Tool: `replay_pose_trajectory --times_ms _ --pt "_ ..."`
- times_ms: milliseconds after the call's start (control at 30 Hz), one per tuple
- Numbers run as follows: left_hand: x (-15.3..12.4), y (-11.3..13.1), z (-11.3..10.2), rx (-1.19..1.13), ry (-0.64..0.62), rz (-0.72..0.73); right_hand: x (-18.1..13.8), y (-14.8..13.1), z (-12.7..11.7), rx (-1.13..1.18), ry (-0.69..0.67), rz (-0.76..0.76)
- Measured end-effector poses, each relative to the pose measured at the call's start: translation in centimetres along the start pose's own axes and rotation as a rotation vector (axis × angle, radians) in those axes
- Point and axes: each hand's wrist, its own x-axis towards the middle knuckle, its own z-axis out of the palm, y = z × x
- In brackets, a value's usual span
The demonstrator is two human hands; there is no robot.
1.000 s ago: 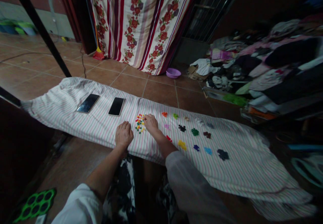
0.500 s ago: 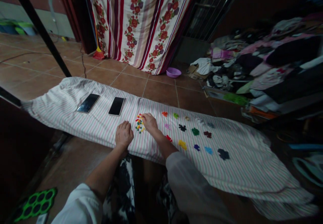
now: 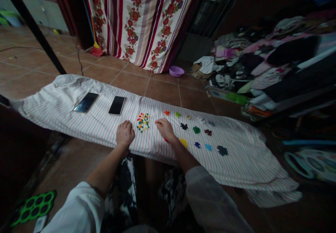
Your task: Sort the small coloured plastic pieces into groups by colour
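A mixed pile of tiny red, yellow, green and white pieces (image 3: 143,122) lies on the striped cloth (image 3: 147,150). Just left of it my left hand (image 3: 125,133) rests on the cloth, fingers curled in; its palm is hidden. My right hand (image 3: 165,128) is to the right of the pile, apart from it, thumb and fingertips pinched together. Whatever is between those fingertips is too small to make out. Beyond and beside this hand are small single-colour heaps: orange (image 3: 166,113), light green (image 3: 177,114), black (image 3: 184,126) and yellow (image 3: 183,142). It partly covers a red heap (image 3: 165,139).
Further right sit dark green (image 3: 196,130), brown (image 3: 208,132), light blue (image 3: 208,147) and dark grey (image 3: 222,150) heaps. Two phones (image 3: 117,105) lie left of the mixed pile. A purple basin (image 3: 176,71) stands on the floor beyond. Clothes (image 3: 252,61) are piled at right.
My right hand has moved right, away from the mixed pile, uncovering its right side. My left hand stays in place on the cloth. The whole view has shifted slightly.
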Motion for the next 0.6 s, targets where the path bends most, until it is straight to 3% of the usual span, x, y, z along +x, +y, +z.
replay_pose_trajectory --times_ms 233,400,600 --pt "-0.1 -0.1 0.1 0.037 0.011 0.009 -3.0 2.5 -3.3 -0.013 -0.014 0.069" --pt "-0.1 -0.1 0.0 0.034 0.002 0.007 -4.9 3.2 -3.7 -0.050 -0.004 0.072" --pt "-0.1 0.0 -0.1 0.030 0.010 0.015 -5.3 3.0 -3.5 -0.127 -0.085 -0.010"
